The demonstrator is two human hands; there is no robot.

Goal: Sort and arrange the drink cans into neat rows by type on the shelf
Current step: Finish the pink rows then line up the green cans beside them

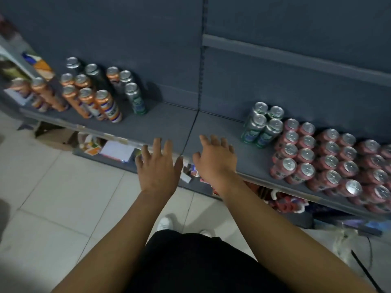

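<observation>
A dark grey shelf (169,125) runs across the view. On its left stand several orange cans (105,104) mixed with silver-green cans (135,98). On the right, a small block of silver-green cans (262,125) stands beside packed rows of red cans (330,157). My left hand (158,166) hovers over the shelf's front edge, fingers spread, holding nothing. Beside it, my right hand (215,157) is also spread over the bare middle of the shelf and holds nothing.
A lower shelf (110,153) under the front edge holds packets and boxes. An upper shelf (296,58) juts out at the right. Pale floor tiles (53,197) lie below, and my shoes (165,223) stand close to the rack.
</observation>
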